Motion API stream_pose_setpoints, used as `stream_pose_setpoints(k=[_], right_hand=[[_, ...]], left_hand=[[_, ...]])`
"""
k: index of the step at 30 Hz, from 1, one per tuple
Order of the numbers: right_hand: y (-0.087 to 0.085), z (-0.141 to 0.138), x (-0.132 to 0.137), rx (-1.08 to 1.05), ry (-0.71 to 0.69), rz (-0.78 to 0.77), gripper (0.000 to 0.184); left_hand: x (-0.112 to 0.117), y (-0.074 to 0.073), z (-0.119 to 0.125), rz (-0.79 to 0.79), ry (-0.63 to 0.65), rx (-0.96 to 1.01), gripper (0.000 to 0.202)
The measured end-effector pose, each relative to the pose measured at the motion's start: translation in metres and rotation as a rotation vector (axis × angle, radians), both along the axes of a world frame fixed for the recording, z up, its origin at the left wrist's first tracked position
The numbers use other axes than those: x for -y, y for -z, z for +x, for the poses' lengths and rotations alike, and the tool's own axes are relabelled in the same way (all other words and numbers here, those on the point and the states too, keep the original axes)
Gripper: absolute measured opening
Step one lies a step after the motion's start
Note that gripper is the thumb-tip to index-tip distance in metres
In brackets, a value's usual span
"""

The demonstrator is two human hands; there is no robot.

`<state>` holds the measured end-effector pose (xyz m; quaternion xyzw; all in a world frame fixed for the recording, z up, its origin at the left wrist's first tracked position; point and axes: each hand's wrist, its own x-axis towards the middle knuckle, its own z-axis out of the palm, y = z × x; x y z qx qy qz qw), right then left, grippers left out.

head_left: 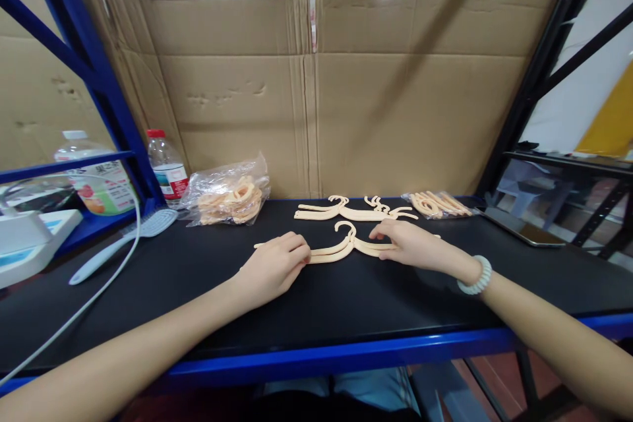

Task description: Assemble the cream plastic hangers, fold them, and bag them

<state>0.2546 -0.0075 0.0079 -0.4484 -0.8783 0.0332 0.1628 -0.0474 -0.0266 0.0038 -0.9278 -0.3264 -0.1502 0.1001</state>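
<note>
Two or more cream plastic clothes hangers [330, 254] lie stacked together on the black tabletop, hooks pointing away from me. The fingers of my left hand [274, 265] are curled round their left arm, hiding part of it. On the other side, my right hand [413, 244] has thumb and fingers about the right arm of the same hangers, with a pale coiled band on the wrist. Just behind them rests another group of cream hangers [364, 214], with several hooks showing.
A clear bag of hangers [232, 198] stands at the back left, and another bagged bundle [438, 204] at the back right. Further left are a red-capped bottle [168, 168], a pale-blue hairbrush [123, 244] and a white cable [106, 287]. A tablet-like device [521, 227] lies at right. Cardboard [395, 99] walls the back.
</note>
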Motion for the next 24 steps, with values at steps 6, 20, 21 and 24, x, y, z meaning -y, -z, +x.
stream_pose_setpoints(k=[6, 20, 21, 24], right_hand=[[-0.003, 0.005, -0.009, -0.012, 0.023, -0.084, 0.015], [-0.006, 0.0, -0.008, -0.04, 0.046, -0.088, 0.014], [-0.006, 0.001, -0.009, -0.033, 0.041, -0.062, 0.015], [-0.007, 0.009, -0.011, -0.044, 0.036, 0.01, 0.023]], left_hand=[[-0.006, 0.002, -0.003, -0.079, -0.09, 0.031, 0.018], [-0.008, 0.004, -0.004, -0.006, -0.034, 0.084, 0.02], [-0.005, 0.003, -0.002, -0.019, 0.021, 0.092, 0.021], [0.007, -0.001, 0.004, -0.158, 0.245, 0.063, 0.023]])
